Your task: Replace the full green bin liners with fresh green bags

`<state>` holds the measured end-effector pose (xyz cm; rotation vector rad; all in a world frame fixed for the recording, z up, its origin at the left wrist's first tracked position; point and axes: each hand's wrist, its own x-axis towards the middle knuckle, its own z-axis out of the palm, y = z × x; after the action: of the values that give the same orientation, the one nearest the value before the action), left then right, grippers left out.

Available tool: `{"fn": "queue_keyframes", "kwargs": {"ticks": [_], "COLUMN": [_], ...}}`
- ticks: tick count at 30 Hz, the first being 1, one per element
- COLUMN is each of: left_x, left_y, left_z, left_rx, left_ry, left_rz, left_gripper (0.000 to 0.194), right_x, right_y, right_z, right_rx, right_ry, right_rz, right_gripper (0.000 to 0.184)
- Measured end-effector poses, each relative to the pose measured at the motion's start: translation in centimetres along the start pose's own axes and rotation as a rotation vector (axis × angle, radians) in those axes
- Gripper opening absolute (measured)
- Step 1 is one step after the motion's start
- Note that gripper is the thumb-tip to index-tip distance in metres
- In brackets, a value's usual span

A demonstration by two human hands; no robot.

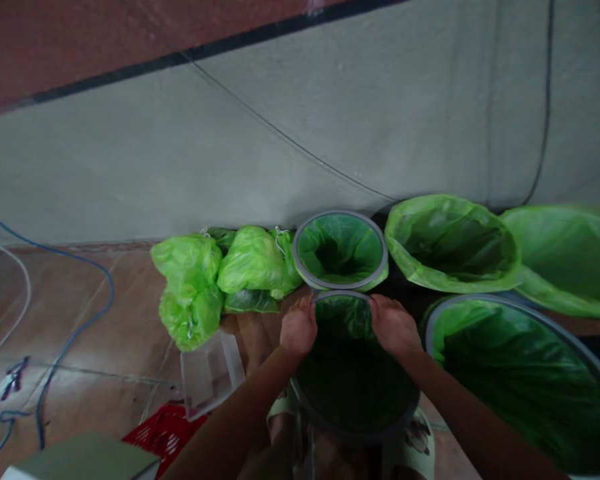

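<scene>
A small bin lined with a green plastic bag stands right below me, ringed by a grey rim. My left hand is closed on the far left of that rim, fingers curled over the bag's edge. My right hand grips the far right of the same rim, also pinching the liner. Both forearms reach in from the bottom of the view. My feet in light sandals show beneath the bin.
Behind stands another lined bin with a grey rim, beside two larger green-lined bins and a big one at right. Tied green bags lie left by the wall. A clear box, red basket and cables lie on the floor.
</scene>
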<state>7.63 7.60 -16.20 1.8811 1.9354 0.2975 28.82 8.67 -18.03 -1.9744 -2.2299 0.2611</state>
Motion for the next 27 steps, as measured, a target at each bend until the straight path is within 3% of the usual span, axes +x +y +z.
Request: {"fn": "queue_keyframes", "kwargs": {"ticks": [3, 7, 9, 13, 17, 19, 21, 24, 27], "left_x": [0.4, -2.3, -4.9, -9.1, -9.8, -9.5, -9.4, -9.8, -10.1], "left_y": [-0.4, -2.4, -3.6, -4.3, -3.6, -3.5, -3.6, -3.8, -4.0], "left_z": [-1.2, -2.6, -2.6, -2.1, -2.1, -2.3, -2.3, -1.9, -1.6], "left_rx": [-0.096, -0.194, -0.257, -0.353, -0.219, -0.190, -0.190, -0.167, -0.167], "left_ry": [-0.004, 0.066, -0.010, -0.299, -0.355, -0.349, -0.351, -0.341, -0.307], "left_rz": [0.074, -0.088, -0.191, -0.302, -0.313, -0.316, -0.314, -0.313, -0.296], "left_gripper": [0.037, 0.048, 0.049, 0.040, 0.027, 0.023, 0.023, 0.026, 0.027], "right_x": [-0.9, -3.0, -4.4, -6.4, -7.0, -6.8, -6.3, -4.8, -2.8], "right_y": [0.6, 1.1, 1.0, 0.2, -2.3, -4.2, -6.1, -8.2, -8.9], "right_z": [-0.2, -0.7, -0.4, -0.3, -2.6, -3.6, -3.5, -0.9, 2.6], "right_rx": [0.010, -0.038, -0.054, -0.082, -0.151, -0.150, -0.068, 0.037, 0.019], "right_ry": [0.063, 0.125, 0.148, 0.160, 0.140, 0.050, -0.165, -0.519, -0.638], "right_rz": [0.018, -0.041, -0.081, -0.101, -0.086, -0.147, -0.224, -0.247, -0.221], "right_gripper": [0.037, 0.045, 0.051, 0.058, 0.053, 0.046, 0.042, 0.041, 0.035]}}
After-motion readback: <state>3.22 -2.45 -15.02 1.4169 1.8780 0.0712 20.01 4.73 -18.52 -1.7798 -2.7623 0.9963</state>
